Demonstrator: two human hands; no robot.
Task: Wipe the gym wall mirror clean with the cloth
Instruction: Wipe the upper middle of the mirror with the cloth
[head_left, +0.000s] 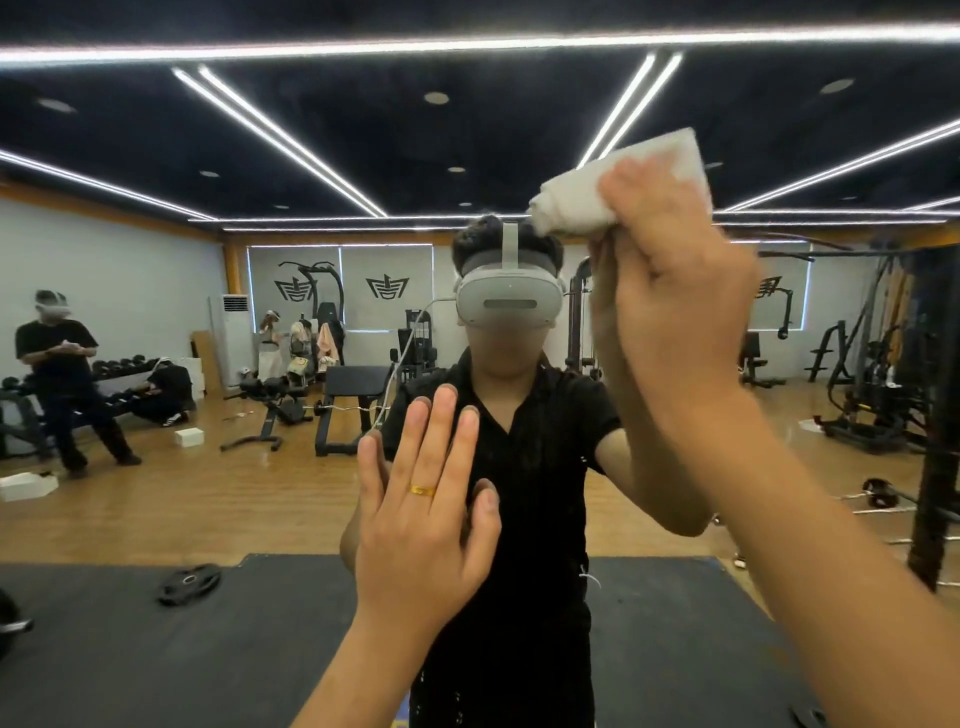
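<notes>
Here, right grip (675, 270) clutching cloth (582, 200) on mirror (130, 249), left grip (421, 525) flat, released, gym floor (208, 499) reflected.

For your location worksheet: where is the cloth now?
Head view, upper right: the right hand holds the cloth against the mirror, above the left hand.

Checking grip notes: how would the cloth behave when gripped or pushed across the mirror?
Likely floppy: the cloth bunches and folds under the right hand. Probably light: one hand holds it high. It may slide easily on the smooth mirror.
</notes>
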